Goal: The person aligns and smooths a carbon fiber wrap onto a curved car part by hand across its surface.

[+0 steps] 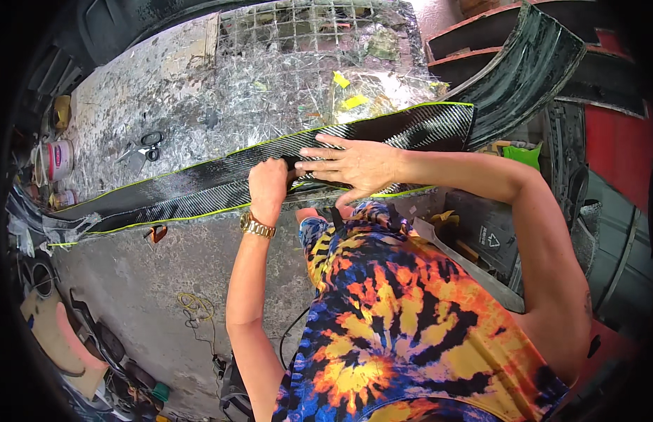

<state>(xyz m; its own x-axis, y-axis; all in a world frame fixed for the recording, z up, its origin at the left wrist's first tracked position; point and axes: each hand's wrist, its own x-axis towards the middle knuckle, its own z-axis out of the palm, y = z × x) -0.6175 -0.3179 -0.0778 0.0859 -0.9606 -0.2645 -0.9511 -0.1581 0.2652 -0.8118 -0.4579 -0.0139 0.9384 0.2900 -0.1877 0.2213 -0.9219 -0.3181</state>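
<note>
A long strip of black carbon fibre weave with yellow-green edging lies along the near edge of the workbench, over a long dark piece that curves up at the right. My left hand, a gold watch on its wrist, has its fingers curled tightly on a fold in the middle of the strip. Just right of it, my right hand lies palm down on the weave with fingers spread. Scissors rest behind the strip on the left.
The scuffed bench top carries yellow tape scraps. A tub stands at the left end. Dark curved panels sit at the right. On the floor are a yellow cord and assorted parts at the lower left.
</note>
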